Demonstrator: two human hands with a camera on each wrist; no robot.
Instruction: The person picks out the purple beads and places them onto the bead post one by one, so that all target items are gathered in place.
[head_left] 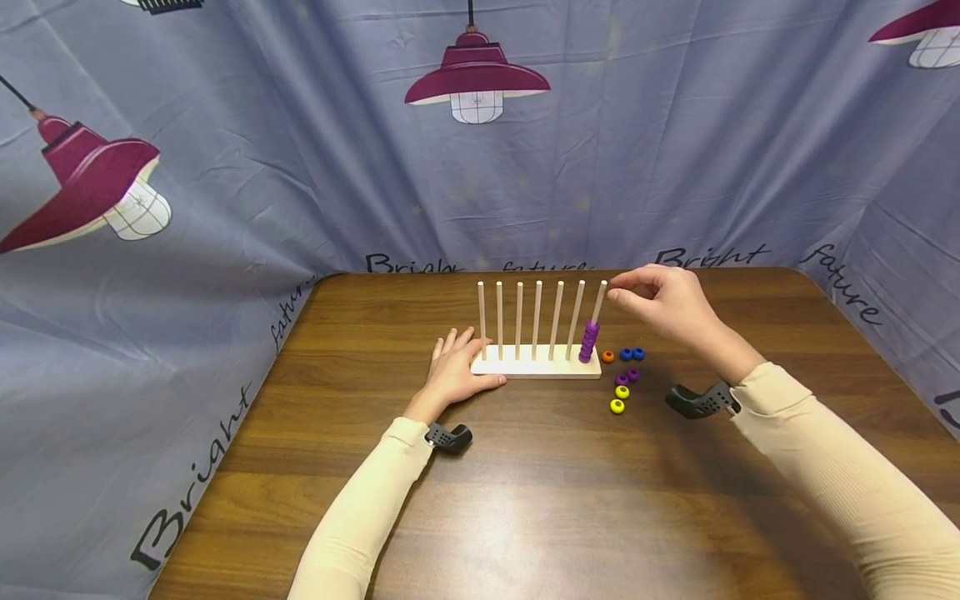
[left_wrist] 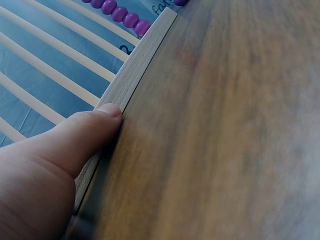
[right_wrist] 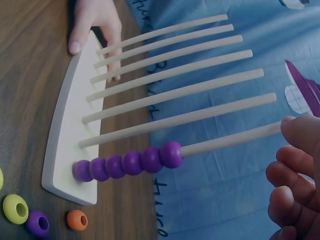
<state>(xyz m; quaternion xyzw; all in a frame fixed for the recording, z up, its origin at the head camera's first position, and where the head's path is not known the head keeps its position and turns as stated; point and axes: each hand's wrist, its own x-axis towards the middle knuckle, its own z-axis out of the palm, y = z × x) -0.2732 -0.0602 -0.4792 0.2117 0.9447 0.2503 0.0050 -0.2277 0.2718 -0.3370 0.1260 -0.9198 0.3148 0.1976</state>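
A light wooden peg stand with several upright pegs stands on the table. Its rightmost peg carries a stack of purple beads; the other pegs are bare. My left hand grips the stand's left end, thumb along the front edge and the other fingers spread behind. Beside the top of the rightmost peg is my right hand, its fingers loosely bent and thumb apart from the index finger. No bead shows between them. In the right wrist view, the thumb appears close to the peg's tip; contact is unclear.
Right of the stand lie loose beads: an orange bead, two blue beads, two purple beads and two yellow beads. The brown wooden table reaches back to a blue-grey curtain printed with lamps.
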